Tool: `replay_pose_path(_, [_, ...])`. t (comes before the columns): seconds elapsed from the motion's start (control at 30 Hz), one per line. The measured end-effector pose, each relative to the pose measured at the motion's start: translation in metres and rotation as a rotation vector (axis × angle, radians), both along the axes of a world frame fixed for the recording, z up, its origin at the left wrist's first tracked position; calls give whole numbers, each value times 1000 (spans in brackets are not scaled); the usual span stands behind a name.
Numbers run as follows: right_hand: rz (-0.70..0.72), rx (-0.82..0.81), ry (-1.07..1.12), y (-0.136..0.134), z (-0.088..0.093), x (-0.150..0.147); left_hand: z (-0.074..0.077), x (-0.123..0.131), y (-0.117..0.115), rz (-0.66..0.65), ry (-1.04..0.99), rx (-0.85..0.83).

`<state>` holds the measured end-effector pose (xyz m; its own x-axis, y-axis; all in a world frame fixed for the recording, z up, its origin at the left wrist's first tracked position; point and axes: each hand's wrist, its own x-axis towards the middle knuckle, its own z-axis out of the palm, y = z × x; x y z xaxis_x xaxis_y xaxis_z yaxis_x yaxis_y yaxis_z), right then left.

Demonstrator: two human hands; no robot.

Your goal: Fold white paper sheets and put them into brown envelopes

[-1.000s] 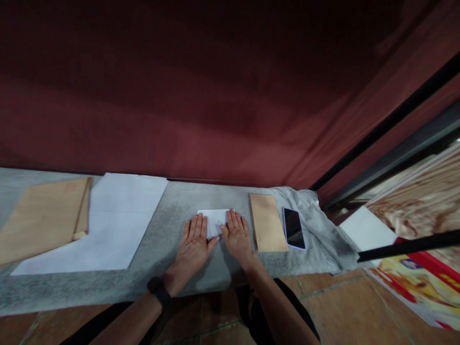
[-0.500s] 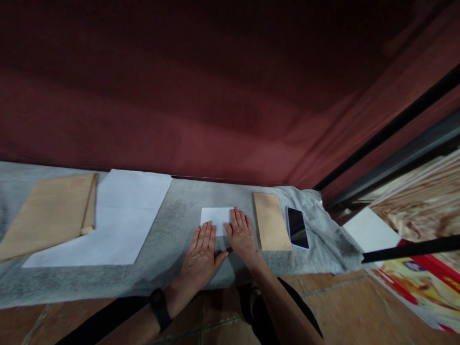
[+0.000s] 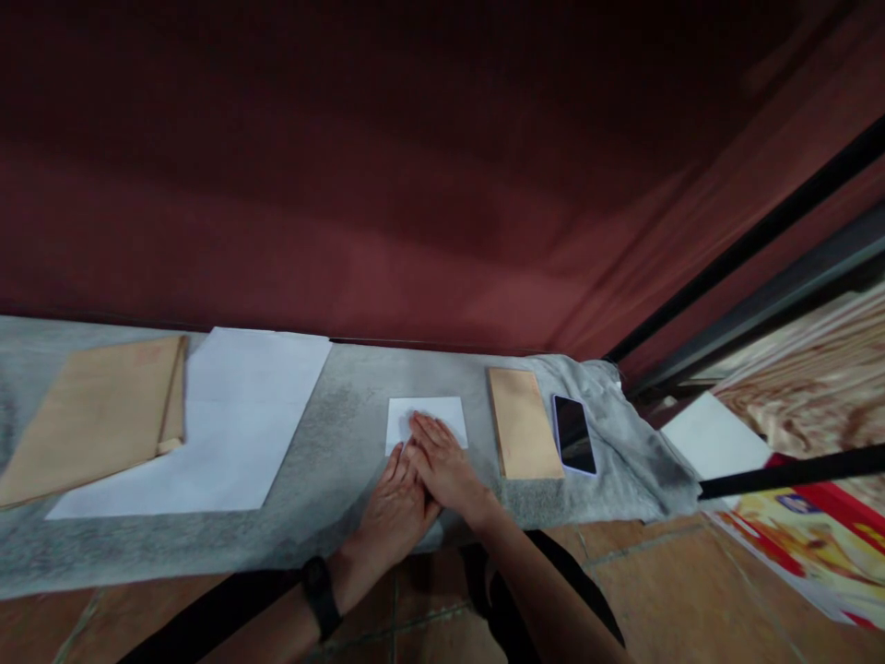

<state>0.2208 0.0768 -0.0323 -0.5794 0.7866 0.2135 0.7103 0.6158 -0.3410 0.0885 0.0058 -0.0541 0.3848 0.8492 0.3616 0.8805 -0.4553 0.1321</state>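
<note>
A small white rectangle of paper (image 3: 451, 413) lies flat on the grey cloth in front of me. My right hand (image 3: 441, 461) rests on its lower middle, fingers stretched out and lying flat. Partly under it is my left hand (image 3: 394, 505), flat too, its fingertips at the paper's lower left edge. The right palm covers some of the left fingers. Neither hand grasps anything. A tan envelope-like rectangle (image 3: 525, 424) lies to the right of the paper.
A phone (image 3: 573, 433) lies at the right on the grey cloth (image 3: 346, 415). Large white sheets (image 3: 235, 443) sit at the left, partly under a folded brown paper (image 3: 97, 406). A red fabric wall (image 3: 415, 231) rises behind; a black bar (image 3: 795, 477) crosses the right side.
My right hand has slid left across the small paper and now overlaps my left hand, uncovering the paper's right side. My left hand has shifted slightly down and right.
</note>
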Motion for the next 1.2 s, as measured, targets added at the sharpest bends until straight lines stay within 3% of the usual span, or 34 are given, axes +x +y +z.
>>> replay_pose_path(0.07, [47,-35,-4,-3,2,-4,-1,-1,-1,-19,-11,-17])
replay_pose_path(0.53, [-238,127,-142,-3,-9,19,10,4,2,78,28,-38])
replay_pose_path(0.77, [-269,169,-175,-3,-14,32,16,4,10,128,-13,-90])
replay_pose_path(1.2, [-331,137,-166,0,-19,42,20,2,17,59,5,-151])
